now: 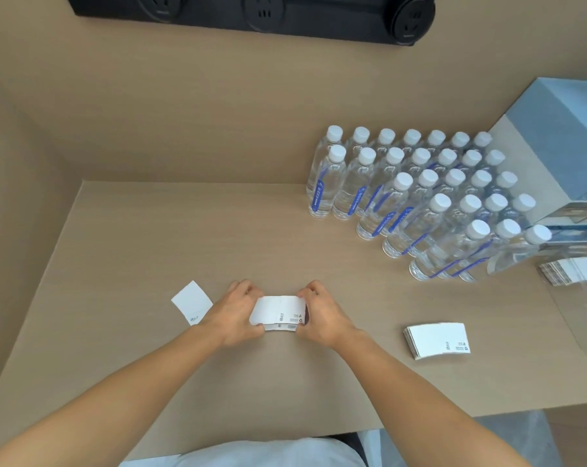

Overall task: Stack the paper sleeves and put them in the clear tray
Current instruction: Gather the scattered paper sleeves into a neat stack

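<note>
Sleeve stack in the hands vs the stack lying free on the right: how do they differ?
The held stack is gripped at both ends by the left hand and right hand; the free stack lies untouched on the table. The held stack sits mid-table in front of the person; the free stack lies nearer the clear tray. Both are white printed paper sleeves, neither yet in the tray.

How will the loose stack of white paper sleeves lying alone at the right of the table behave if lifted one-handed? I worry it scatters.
The stack of white paper sleeves looks thin-layered and unbound, so it probably slides apart unless pinched at both edges. It likely weighs little. Its flat sheets may flex somewhat.
</note>
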A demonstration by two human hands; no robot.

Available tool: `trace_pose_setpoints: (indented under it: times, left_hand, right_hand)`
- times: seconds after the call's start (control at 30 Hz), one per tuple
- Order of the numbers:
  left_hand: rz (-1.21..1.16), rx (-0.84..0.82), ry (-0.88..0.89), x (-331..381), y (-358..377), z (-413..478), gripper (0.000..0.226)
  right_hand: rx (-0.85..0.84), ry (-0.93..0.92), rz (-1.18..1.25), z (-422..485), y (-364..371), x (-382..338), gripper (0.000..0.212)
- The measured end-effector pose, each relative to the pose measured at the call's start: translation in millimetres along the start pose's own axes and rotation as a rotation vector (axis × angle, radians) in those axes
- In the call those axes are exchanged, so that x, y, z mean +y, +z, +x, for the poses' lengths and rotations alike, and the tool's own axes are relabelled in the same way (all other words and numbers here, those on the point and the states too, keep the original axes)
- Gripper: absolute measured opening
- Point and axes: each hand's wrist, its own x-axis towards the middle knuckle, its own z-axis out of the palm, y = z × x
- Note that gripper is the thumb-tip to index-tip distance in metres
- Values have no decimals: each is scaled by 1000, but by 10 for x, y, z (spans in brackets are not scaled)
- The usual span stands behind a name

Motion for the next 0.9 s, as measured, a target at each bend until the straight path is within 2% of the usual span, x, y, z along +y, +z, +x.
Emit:
trace_pose_setpoints:
  times: [0.17,0.37,0.5,0.73,0.9]
  left_hand:
    - [-12,-43,-52,-25,91,-48,47]
    - [-68,-38,-46,-53,118,-13,43]
    - [-92,-27,-43,-51,162,-2,41]
    - [-125,-38,-47,-92,154,-6,44]
    - [-205,-29,-36,-280,-64,-51,58]
  right_hand:
    - [-58,54,-12,-23,98,2,36]
    - [-68,73,-31,-8,130,-23,39]
    - [-78,101,-62,-2,165,-28,30]
    - [-126,111,-138,56,127,-60,42]
    - [-151,83,-288,101,30,-136,64]
